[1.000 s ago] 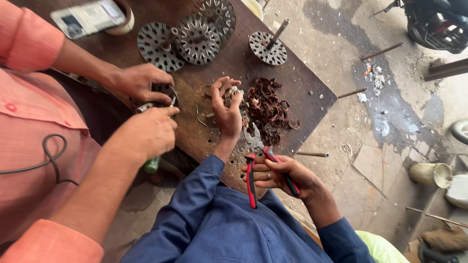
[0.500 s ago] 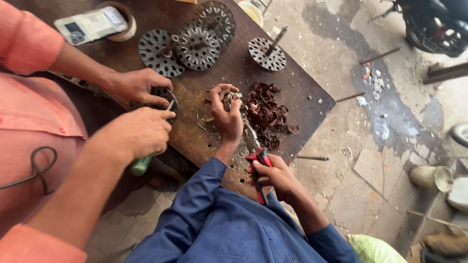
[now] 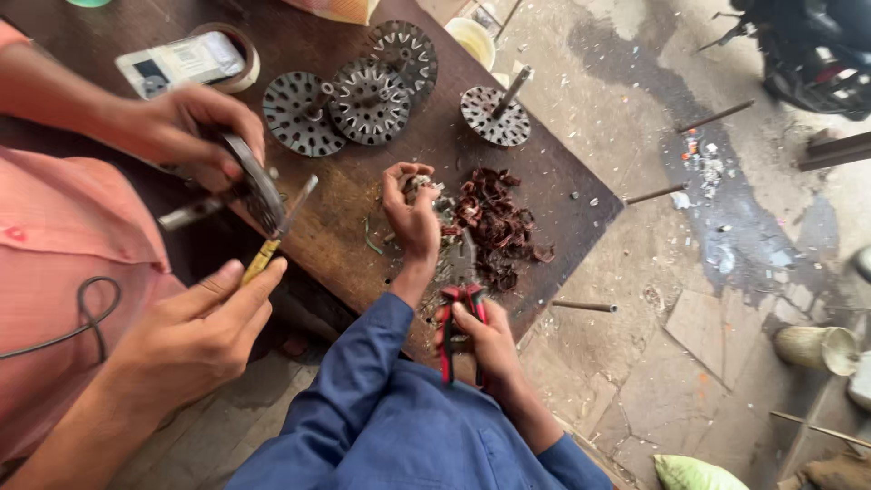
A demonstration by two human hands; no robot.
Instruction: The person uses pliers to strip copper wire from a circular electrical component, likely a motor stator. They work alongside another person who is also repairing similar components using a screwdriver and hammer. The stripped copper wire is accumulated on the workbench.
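At a dark brown wooden surface (image 3: 562, 195) set on a littered concrete floor, I watch the left hand (image 3: 186, 127) close its grip on a dark slotted metal disc with a shaft through its middle (image 3: 259, 191). It holds the disc on edge, off the surface and near the chest. The right hand (image 3: 195, 340) pinches the thin yellow-handled screwdriver (image 3: 272, 240) between thumb and fingers, its blade angled up to the disc's edge. I judge the disc to be stacked steel, rigid and heavy for its size. Its slots look rough enough to bite a finger, so the rim and the bare shaft seem the safest places to hold it. The screwdriver looks light and stiff and is best gripped by its handle. Across the corner a co-worker in a blue sleeve (image 3: 363, 363) fingers small scraps with one hand and grasps red-handled pliers (image 3: 458, 313) with the other, beside a heap of reddish-brown wire offcuts (image 3: 494, 227). More slotted discs (image 3: 367, 100) lie clustered farther along the surface, and one (image 3: 494, 116) rests apart from them, shaft upward.
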